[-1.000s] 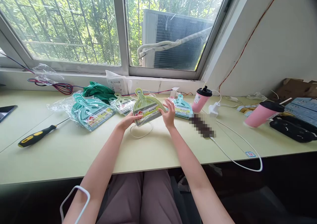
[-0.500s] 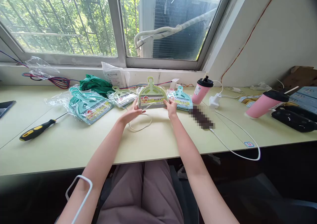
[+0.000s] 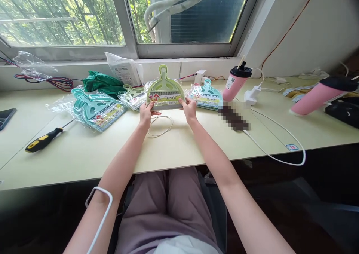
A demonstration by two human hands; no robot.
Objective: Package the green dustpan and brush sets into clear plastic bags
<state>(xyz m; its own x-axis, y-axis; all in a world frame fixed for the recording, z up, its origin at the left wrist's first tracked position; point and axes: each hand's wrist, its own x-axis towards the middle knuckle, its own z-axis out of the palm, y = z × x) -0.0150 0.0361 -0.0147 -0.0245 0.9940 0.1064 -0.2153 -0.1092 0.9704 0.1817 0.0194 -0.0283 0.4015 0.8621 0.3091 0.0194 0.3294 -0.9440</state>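
Hands, two, left and right, hold one green dustpan; two cups stand rightward.

On the table to my left I see a screwdriver and, farther left, a dark flat device, cut off by the view's edge. Toward the window I see coiled wires, a crumpled green bag and a white packet. On my right, a pink cup stands near a white plug; a second pink cup is near a black case. A white cable loops past the front edge.
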